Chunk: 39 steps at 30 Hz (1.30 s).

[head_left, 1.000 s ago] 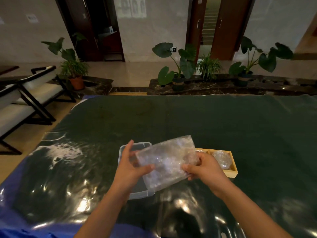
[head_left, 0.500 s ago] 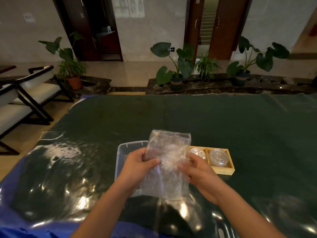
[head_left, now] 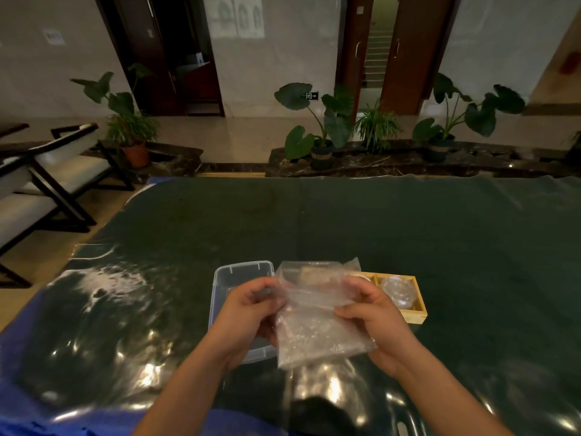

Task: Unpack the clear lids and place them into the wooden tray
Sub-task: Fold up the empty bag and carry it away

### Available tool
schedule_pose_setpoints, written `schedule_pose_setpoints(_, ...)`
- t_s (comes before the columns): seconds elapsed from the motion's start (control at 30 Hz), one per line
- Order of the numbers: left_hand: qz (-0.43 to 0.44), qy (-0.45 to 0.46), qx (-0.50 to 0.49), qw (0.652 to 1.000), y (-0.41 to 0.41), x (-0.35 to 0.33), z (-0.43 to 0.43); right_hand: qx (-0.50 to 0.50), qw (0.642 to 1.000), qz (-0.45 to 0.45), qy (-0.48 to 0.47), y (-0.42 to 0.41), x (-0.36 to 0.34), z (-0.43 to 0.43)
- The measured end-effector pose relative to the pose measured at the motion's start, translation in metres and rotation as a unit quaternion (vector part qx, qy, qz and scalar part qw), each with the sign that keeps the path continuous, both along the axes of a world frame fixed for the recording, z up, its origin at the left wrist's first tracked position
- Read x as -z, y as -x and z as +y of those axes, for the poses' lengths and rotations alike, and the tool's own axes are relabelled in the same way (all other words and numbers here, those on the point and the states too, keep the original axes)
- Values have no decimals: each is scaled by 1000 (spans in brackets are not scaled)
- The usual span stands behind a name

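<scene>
I hold a clear plastic bag [head_left: 317, 325] upright over the table, its mouth at the top. My left hand [head_left: 251, 313] pinches the bag's upper left edge and my right hand [head_left: 374, 316] pinches its upper right edge. What lies inside the bag is blurred. Behind my right hand stands the wooden tray [head_left: 419, 311], with a clear lid [head_left: 398, 292] in its right compartment. Its left compartment is mostly hidden by the bag and my hand.
A clear plastic box [head_left: 232, 278] sits open behind my left hand. The table carries a dark green cloth [head_left: 345, 221] under shiny plastic film. Chairs [head_left: 47, 184] stand at the left; potted plants [head_left: 320, 127] line the floor beyond the far edge.
The bag has been turned from lying slanted to standing upright, and both hands have shifted up to its top corners. The tray's right compartment has come into view.
</scene>
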<state>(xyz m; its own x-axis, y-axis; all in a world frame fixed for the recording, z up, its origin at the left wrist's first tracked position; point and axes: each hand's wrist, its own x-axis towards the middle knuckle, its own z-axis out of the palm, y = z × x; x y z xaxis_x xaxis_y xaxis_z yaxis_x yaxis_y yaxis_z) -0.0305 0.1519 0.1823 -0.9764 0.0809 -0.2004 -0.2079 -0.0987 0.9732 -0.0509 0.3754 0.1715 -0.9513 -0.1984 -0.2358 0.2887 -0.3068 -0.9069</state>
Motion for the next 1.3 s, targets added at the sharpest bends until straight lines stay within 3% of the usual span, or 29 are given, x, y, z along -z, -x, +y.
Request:
schedule_pose_setpoints(0.1, -63, -126, -20, 990, 1, -1, 1, -11, 1000, 17, 19, 2, 0, -6)
schedule_pose_setpoints(0.17, -102, -183, 13, 978, 0, -1, -6, -4, 999, 42, -26, 2, -2, -6)
schedule_pose_setpoints(0.27, -103, -41, 51, 993, -2, -2, -8, -5, 992, 79, -102, 2, -2, -5)
schedule_pose_setpoints(0.33, -69, 26, 13, 997, -2, 1, -2, -17, 991, 66, -112, 1, -2, -6)
schedule_pose_setpoints(0.4, -36, 50, -37, 997, -5, 1, 4, -24, 996, 34, -78, 2, -2, -6)
schedule_pose_setpoints(0.5, 28, 74, -117, 990, -9, 4, 3, -49, 996, -32, 71, 2, -1, -3)
schedule_pose_setpoints(0.57, 72, 82, -134, 985, -13, 6, 4, -74, 996, -40, 42, 0, 0, -6)
schedule_pose_setpoints(0.7, 102, 65, -160, 980, -19, 8, 6, -50, 996, -4, -67, -3, 8, -24)
schedule_pose_setpoints(0.83, 8, -68, -129, 989, -27, 9, -3, -13, 993, 43, -105, 3, 4, -30)
schedule_pose_setpoints(0.97, -10, -49, -138, 989, -35, 17, -7, -9, 978, 96, -184, 5, -1, -42)
schedule_pose_setpoints(1.17, -5, -37, -184, 982, -38, 20, -25, -34, 999, -23, -4, 1, 2, -56)
schedule_pose_setpoints(1.3, -9, -88, -174, 981, -51, 23, -38, 0, 997, 32, -77, 0, 2, -78)
